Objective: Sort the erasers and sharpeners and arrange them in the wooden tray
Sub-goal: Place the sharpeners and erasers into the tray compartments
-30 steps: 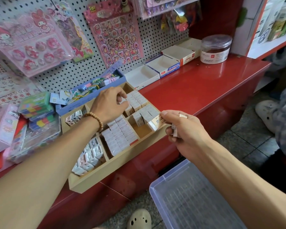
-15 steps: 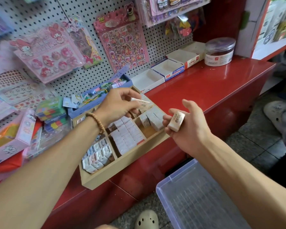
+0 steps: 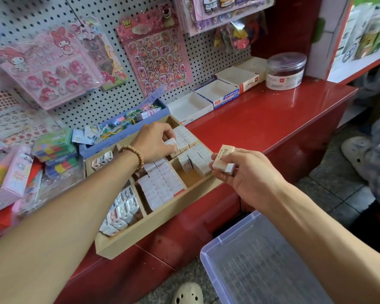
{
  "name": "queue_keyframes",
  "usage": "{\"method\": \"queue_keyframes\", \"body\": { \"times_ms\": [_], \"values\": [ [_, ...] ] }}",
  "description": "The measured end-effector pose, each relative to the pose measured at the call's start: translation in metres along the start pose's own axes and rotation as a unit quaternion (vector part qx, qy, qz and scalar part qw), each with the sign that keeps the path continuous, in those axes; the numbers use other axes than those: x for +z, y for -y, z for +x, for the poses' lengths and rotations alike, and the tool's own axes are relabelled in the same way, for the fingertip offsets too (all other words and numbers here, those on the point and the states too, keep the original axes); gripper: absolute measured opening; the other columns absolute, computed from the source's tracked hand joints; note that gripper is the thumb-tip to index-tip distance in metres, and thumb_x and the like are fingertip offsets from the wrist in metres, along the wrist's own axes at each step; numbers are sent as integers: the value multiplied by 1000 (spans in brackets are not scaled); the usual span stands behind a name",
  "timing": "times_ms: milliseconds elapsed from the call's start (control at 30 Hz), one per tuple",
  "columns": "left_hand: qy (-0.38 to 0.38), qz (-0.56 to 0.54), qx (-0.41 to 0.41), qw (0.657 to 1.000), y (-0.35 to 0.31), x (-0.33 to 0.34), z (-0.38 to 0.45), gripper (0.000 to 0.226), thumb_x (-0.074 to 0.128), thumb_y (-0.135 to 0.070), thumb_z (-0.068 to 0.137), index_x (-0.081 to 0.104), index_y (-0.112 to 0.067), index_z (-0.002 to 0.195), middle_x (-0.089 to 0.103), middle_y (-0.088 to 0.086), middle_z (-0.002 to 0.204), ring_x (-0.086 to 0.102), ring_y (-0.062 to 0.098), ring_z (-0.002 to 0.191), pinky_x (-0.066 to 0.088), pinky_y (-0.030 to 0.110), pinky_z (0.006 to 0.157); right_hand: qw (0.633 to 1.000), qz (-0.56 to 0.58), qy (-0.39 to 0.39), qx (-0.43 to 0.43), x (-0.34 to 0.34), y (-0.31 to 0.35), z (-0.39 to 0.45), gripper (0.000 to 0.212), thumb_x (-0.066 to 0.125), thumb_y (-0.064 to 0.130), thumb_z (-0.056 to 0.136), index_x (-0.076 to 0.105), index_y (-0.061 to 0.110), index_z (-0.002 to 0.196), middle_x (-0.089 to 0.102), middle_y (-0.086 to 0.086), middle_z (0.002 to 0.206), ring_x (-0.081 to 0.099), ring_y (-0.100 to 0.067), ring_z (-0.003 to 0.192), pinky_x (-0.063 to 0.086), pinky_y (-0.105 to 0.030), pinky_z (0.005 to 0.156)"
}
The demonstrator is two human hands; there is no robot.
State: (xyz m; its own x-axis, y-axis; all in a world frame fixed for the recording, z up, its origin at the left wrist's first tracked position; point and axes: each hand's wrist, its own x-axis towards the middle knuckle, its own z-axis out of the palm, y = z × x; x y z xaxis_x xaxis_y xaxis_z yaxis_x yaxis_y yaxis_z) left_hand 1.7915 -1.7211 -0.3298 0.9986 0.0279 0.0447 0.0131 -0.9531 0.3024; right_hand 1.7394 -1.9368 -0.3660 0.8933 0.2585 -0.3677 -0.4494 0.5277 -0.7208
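Head view: left hand (image 3: 156, 143) pinches a white eraser (image 3: 171, 143) over the wooden tray (image 3: 162, 218)'s far rows; right hand (image 3: 248, 172) grips a beige eraser (image 3: 223, 157) w/ a smaller one beneath. Risk: rows tight (could topple neighbours). Beige eraser's long axis runs toward the pegboard, tilted up.

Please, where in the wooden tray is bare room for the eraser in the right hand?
Bare wood shows in the wooden tray between the eraser rows and the front right wall. The rows and the sharpeners are crowded. The left hand covers the back.
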Motion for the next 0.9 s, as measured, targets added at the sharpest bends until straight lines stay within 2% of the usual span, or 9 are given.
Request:
{"method": "queue_keyframes", "body": {
  "times_ms": [233,400,600,767,900],
  "values": [
    [-27,46,25,998,2,15,-2,17,78,-20,78,64,-25,84,61,-9,81,61,14,81,56,34,74,999,-28,40,5,-1,-2,-1,21,53,-7,95,60,-6,114,72,-20,97,72,-26,84,57,-26,61],
    [-40,-1,20,999,3,15,-1,18,80,-20,77,71,-20,93,62,-10,81,59,7,78,52,23,72,998,-38,42,4,-1,-6,0,20,54,-4,96,62,-2,114,72,-18,99,71,-26,88,58,-26,63],
    [6,-9,41,999,15,12,1,16,76,-15,82,74,-17,99,67,-8,87,63,6,85,48,15,71,998,-43,43,9,0,-9,2,24,54,-5,96,61,-1,118,70,-23,110,70,-26,89,58,-26,63],
    [-18,-1,49,999,19,21,1,8,79,-22,80,72,-22,83,67,-10,81,64,10,80,58,34,77,997,-54,49,3,1,-12,3,22,55,-1,97,62,1,118,70,-24,114,69,-26,91,59,-27,66],
    [-22,-14,34,999,20,17,-1,14,80,-26,79,68,-24,87,67,-7,84,61,8,78,55,27,74,995,-73,66,-3,2,-12,2,24,57,2,97,63,2,120,71,-22,114,69,-25,92,58,-26,65]
  ]
}}
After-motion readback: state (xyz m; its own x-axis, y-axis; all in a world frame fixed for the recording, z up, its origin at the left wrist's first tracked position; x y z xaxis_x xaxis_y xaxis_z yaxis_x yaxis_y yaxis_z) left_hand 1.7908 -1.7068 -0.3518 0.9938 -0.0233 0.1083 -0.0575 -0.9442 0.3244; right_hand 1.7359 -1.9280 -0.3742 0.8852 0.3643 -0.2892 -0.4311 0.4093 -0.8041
